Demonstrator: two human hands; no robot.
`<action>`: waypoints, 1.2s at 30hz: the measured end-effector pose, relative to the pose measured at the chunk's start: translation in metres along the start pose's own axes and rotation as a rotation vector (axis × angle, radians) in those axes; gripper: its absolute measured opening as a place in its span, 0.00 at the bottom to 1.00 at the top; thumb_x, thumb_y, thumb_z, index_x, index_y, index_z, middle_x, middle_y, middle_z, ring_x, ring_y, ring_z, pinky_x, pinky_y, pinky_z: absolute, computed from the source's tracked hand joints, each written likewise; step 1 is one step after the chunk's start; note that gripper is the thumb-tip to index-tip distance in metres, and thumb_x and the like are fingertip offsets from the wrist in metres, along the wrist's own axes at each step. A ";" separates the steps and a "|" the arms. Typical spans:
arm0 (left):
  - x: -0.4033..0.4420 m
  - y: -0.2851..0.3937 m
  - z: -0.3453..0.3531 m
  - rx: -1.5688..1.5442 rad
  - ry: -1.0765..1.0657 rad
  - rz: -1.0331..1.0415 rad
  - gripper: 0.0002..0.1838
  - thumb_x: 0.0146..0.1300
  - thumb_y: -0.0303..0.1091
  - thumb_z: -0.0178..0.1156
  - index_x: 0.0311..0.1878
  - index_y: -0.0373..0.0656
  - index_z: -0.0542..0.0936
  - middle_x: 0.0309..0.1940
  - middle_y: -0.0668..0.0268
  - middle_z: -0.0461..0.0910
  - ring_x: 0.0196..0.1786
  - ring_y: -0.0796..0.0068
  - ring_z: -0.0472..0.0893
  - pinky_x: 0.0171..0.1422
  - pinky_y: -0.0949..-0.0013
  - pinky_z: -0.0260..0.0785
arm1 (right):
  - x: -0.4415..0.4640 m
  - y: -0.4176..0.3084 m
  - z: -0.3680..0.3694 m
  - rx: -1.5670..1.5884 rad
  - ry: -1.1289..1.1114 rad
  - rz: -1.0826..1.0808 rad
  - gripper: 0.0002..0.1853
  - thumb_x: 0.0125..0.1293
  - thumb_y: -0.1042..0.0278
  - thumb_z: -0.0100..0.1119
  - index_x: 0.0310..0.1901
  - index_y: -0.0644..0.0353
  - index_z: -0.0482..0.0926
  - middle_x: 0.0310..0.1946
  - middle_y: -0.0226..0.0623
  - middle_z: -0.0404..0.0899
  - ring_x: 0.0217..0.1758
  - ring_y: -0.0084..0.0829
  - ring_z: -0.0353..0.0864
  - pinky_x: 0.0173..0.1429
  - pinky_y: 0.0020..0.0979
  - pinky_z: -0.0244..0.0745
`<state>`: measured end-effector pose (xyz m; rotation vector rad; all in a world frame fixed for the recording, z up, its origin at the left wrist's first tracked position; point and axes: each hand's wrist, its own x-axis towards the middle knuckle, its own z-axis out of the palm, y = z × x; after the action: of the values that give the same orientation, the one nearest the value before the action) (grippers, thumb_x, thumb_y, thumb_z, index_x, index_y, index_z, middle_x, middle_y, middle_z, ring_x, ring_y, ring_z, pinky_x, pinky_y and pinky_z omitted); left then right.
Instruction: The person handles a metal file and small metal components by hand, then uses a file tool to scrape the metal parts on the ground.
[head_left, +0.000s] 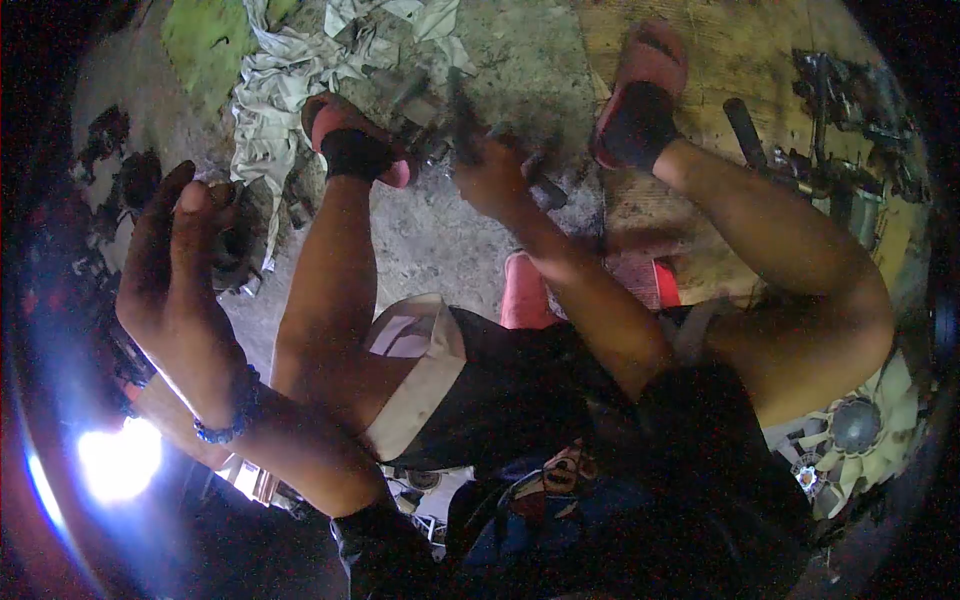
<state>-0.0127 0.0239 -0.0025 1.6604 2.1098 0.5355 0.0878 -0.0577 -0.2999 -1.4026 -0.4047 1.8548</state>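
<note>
Landmark for everything: the heap of tangled white cloth strips (275, 110) on the grey, stained floor. Closest to my head camera is the wearer's dark clothing (560, 390), well on the near side of the heap. The left hand (180, 265), a blue beaded bracelet (228, 425) on its wrist, is raised left of the heap's near end; fingers bent toward the thumb, but I can't tell if anything is pinched between them. Dark, grimy round parts (235, 245) lie behind it, near the heap.

Far to the right of the heap, on the near side: a pale, many-bladed fan with a grey round hub (855, 425). Pink-red seat-like piece (525, 290) under the wearer, also nearer than the heap and to its right.

Right hand (492, 180) is low, right of the heap, closed around a dark, elongated item (460, 110); blur hides what it is. Small metal parts (430, 145) sit just beside that hand. A pink-red slipper (345, 125) is at the heap's right edge, its mate (650, 65) well to the right, on brown cardboard (720, 60). Green sheet (205, 45): left of the heap's far end.
</note>
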 end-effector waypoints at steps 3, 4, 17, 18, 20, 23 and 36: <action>-0.002 -0.004 -0.003 0.000 0.009 -0.019 0.18 0.61 0.38 0.60 0.48 0.33 0.79 0.36 0.58 0.82 0.39 0.73 0.80 0.48 0.73 0.69 | -0.003 0.002 0.006 0.017 0.004 0.025 0.18 0.54 0.68 0.57 0.48 0.62 0.73 0.31 0.45 0.76 0.25 0.36 0.76 0.25 0.40 0.70; -0.003 -0.004 -0.005 0.001 0.013 -0.029 0.18 0.61 0.38 0.60 0.49 0.33 0.79 0.36 0.58 0.82 0.39 0.73 0.80 0.48 0.73 0.69 | -0.003 0.002 0.008 0.024 0.004 0.032 0.18 0.54 0.68 0.57 0.48 0.62 0.73 0.31 0.44 0.76 0.25 0.35 0.75 0.25 0.39 0.69; -0.013 -0.010 -0.014 0.035 0.049 0.043 0.24 0.61 0.45 0.59 0.51 0.34 0.78 0.35 0.54 0.82 0.42 0.68 0.81 0.51 0.69 0.71 | -0.017 0.023 0.041 0.071 0.023 0.115 0.16 0.58 0.69 0.54 0.49 0.59 0.71 0.26 0.40 0.74 0.18 0.31 0.71 0.17 0.34 0.64; -0.013 -0.010 -0.014 0.045 0.040 0.049 0.24 0.61 0.45 0.59 0.51 0.34 0.78 0.35 0.54 0.82 0.42 0.68 0.81 0.51 0.69 0.72 | -0.017 0.023 0.042 0.074 0.023 0.117 0.16 0.58 0.69 0.54 0.49 0.59 0.71 0.26 0.39 0.74 0.18 0.30 0.71 0.16 0.33 0.64; -0.014 -0.010 -0.016 0.064 0.023 0.062 0.24 0.60 0.45 0.59 0.51 0.34 0.78 0.35 0.53 0.82 0.42 0.68 0.81 0.51 0.68 0.72 | -0.017 0.024 0.045 0.089 0.028 0.125 0.16 0.59 0.69 0.53 0.49 0.59 0.70 0.25 0.39 0.74 0.17 0.29 0.70 0.15 0.33 0.63; -0.015 -0.012 -0.018 0.025 0.022 0.057 0.25 0.60 0.46 0.60 0.52 0.34 0.77 0.35 0.54 0.82 0.41 0.68 0.81 0.50 0.68 0.72 | -0.020 0.011 0.048 0.149 0.053 0.118 0.14 0.61 0.69 0.51 0.49 0.58 0.69 0.22 0.35 0.71 0.14 0.27 0.67 0.11 0.30 0.59; -0.018 -0.006 -0.021 -0.037 -0.025 0.004 0.25 0.59 0.43 0.61 0.51 0.31 0.77 0.37 0.52 0.81 0.43 0.66 0.81 0.52 0.69 0.71 | -0.042 0.046 0.030 -0.117 0.073 0.036 0.06 0.61 0.69 0.51 0.38 0.58 0.70 0.22 0.35 0.71 0.15 0.29 0.69 0.15 0.33 0.62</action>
<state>-0.0247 0.0043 0.0137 1.6423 2.0670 0.5490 0.0476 -0.1131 -0.2907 -1.5612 -0.4599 1.8275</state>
